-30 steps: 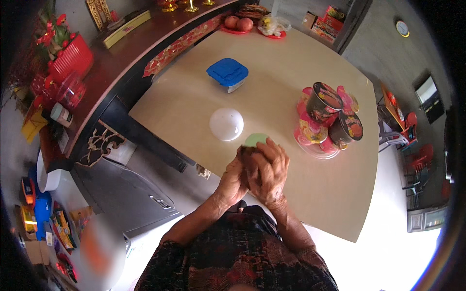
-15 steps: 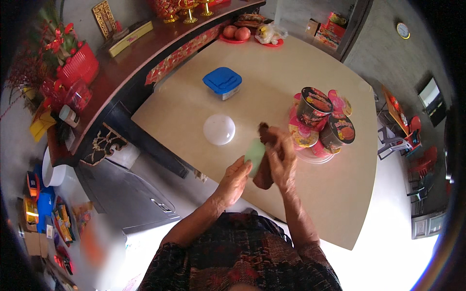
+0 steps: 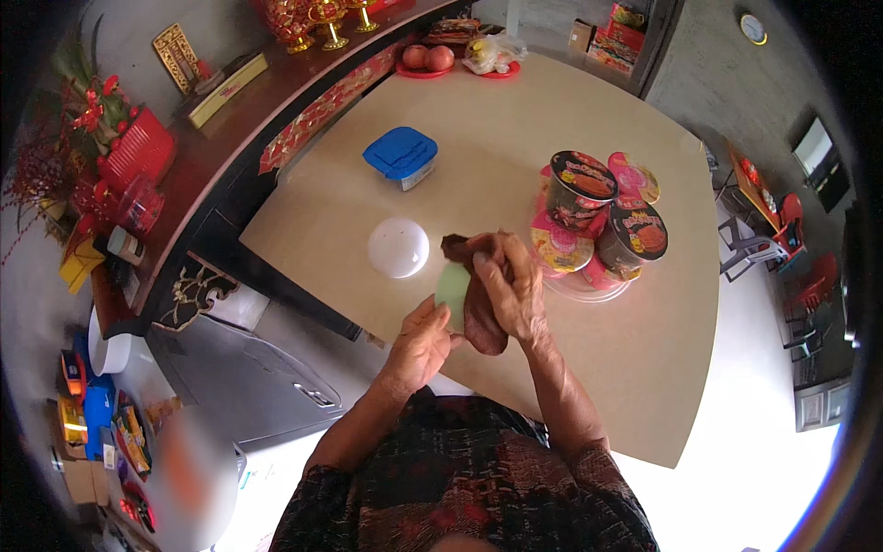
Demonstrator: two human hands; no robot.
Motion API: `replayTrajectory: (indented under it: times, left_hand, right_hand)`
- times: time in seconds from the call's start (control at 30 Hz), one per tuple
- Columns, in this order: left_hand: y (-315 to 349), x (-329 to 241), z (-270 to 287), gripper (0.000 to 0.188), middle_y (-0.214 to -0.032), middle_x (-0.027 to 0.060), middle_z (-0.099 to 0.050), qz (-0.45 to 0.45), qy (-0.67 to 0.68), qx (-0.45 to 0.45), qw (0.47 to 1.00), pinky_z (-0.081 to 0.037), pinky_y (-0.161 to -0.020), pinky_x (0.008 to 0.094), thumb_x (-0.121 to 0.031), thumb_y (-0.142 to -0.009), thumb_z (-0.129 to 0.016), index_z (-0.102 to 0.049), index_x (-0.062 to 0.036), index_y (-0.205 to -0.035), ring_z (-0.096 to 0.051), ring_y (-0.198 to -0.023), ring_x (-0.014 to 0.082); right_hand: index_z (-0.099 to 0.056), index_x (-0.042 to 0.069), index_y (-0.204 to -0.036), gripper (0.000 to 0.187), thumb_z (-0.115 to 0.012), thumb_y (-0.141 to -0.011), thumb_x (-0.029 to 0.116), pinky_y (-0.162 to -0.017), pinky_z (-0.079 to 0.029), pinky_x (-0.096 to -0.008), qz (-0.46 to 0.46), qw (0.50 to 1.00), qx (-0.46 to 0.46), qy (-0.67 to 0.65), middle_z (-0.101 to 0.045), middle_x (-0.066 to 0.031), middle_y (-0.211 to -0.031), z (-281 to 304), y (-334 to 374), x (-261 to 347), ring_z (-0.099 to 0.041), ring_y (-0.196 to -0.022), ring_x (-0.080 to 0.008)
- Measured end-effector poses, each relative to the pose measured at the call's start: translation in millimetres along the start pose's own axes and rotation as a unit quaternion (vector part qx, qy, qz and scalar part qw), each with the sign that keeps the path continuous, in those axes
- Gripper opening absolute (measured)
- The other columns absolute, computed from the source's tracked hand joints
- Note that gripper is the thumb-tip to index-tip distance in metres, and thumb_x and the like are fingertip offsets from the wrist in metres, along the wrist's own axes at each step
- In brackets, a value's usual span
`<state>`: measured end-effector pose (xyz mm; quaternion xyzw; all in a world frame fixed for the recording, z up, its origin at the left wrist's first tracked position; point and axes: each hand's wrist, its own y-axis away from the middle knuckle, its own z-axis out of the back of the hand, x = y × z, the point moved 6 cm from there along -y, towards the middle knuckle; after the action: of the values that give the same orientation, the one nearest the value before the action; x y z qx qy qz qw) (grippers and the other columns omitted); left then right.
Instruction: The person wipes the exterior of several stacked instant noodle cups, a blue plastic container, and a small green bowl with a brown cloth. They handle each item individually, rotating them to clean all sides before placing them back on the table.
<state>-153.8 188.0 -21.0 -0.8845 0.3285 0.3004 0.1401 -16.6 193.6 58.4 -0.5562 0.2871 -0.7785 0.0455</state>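
Over the near part of the beige table (image 3: 589, 368), my left hand (image 3: 421, 345) is closed on a pale green object (image 3: 451, 287), its exact kind partly covered. A brown cloth (image 3: 485, 322) is bunched in my right hand (image 3: 511, 283) and presses along the green object's right side; its lower end hangs down. To the left of the hands lies a white round dome (image 3: 398, 247) with small dark spots on top. Farther back stands a clear container with a blue lid (image 3: 401, 154).
Right of my hands, black instant noodle bowls (image 3: 582, 189) stand among pink-lidded cups on a clear round tray (image 3: 589, 293). Red plates with round fruit (image 3: 427, 59) and a plastic bag (image 3: 495, 53) sit at the far edge. A dark wooden altar shelf (image 3: 207, 152) runs along the left.
The view has shifted, so the table things sit slightly farther left. Both hands have moved a little left with the green object, and the cloth now lies more folded under my right fingers.
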Motion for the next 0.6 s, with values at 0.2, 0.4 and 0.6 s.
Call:
replayTrajectory:
  times: [0.2, 0.4, 0.6]
  left_hand:
    - [-17, -14, -8, 0.049, -0.139, 0.006, -0.043, -0.022, 0.036, -0.01, 0.999, -0.037, -0.102, 0.0459, -0.034, -0.097, -0.047, -0.036, -0.011, -0.139, -0.042, -0.127, 0.022]
    - [-28, -6, 18, 0.055, -0.14, 0.0076, -0.04, 0.042, 0.118, -0.008, 0.992, -0.042, -0.098, 0.0472, -0.04, -0.094, -0.05, -0.032, -0.0146, -0.14, -0.04, -0.128, 0.0249]
    - [-30, -17, -2, 0.065, -0.14, 0.0069, -0.035, -0.024, -0.008, -0.098, 0.995, -0.045, -0.094, 0.0481, -0.031, -0.091, -0.059, -0.022, -0.0224, -0.144, -0.038, -0.128, 0.0251]
  right_hand:
    - [-0.058, 0.003, -0.109, 0.023, -0.054, -0.095, 0.02, -0.073, -0.049, -0.0264, -0.248, 0.89, -0.109, -0.367, -0.063, -0.0038, -0.101, -12, 18, -51, -0.056, -0.086, -0.0097]
    - [-0.056, 0.003, -0.114, 0.022, -0.054, -0.094, 0.013, -0.083, -0.049, -0.028, -0.24, 0.813, -0.181, -0.499, -0.061, -0.0042, -0.105, -15, 40, -72, -0.057, -0.095, -0.0123]
    - [-0.055, 0.0, -0.108, 0.017, -0.054, -0.092, 0.003, -0.081, -0.044, -0.0235, -0.132, 0.92, -0.186, -0.318, -0.061, -0.003, -0.099, 6, 25, -34, -0.053, -0.087, -0.0081]
